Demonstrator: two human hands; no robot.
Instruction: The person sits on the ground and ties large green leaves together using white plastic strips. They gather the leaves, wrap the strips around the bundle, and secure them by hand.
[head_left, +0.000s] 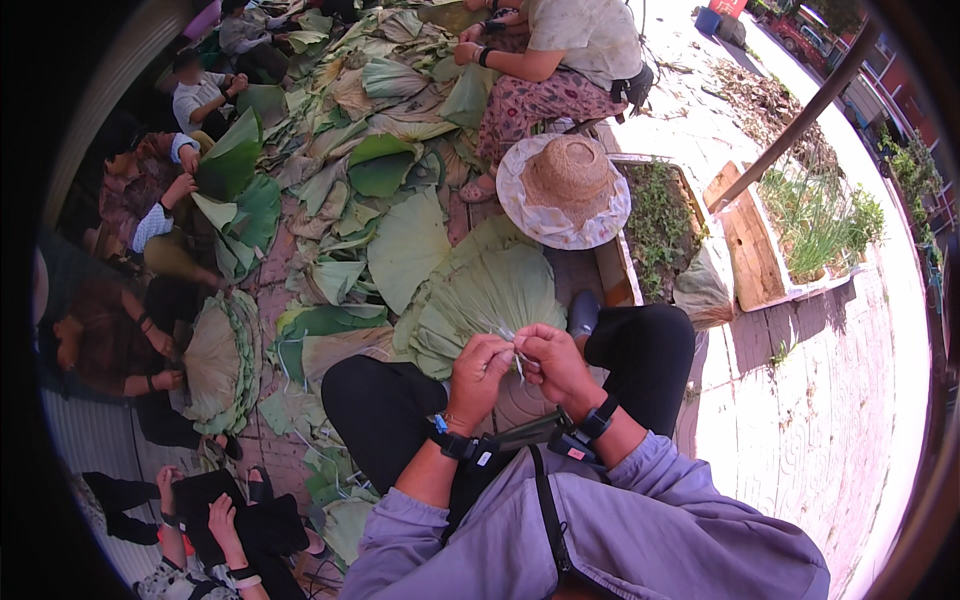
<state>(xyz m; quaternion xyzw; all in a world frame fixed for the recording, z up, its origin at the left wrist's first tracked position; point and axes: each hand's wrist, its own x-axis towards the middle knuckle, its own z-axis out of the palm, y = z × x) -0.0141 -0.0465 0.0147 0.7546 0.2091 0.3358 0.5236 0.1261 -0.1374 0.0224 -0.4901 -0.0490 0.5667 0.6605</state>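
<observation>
My left hand (478, 378) and my right hand (555, 368) meet in front of my knees, fingertips pinched close together. Between them shows a thin pale string (520, 372), its ends poking out below the fingers. Just beyond my fingertips lies a stack of large, dull green lotus leaves (490, 295), with creases running toward the hands. Whether the string passes round or through the leaves is hidden by my fingers. Another broad lotus leaf (408, 245) lies flat against the stack's far left side.
Loose lotus leaves (350, 195) cover the ground ahead and left. Several people sit along the left, one holding a leaf bundle (215, 355); another person (560, 70) sits ahead. A straw hat (570, 180) rests beside planter boxes (655, 220) at right, near a slanting pole (800, 120).
</observation>
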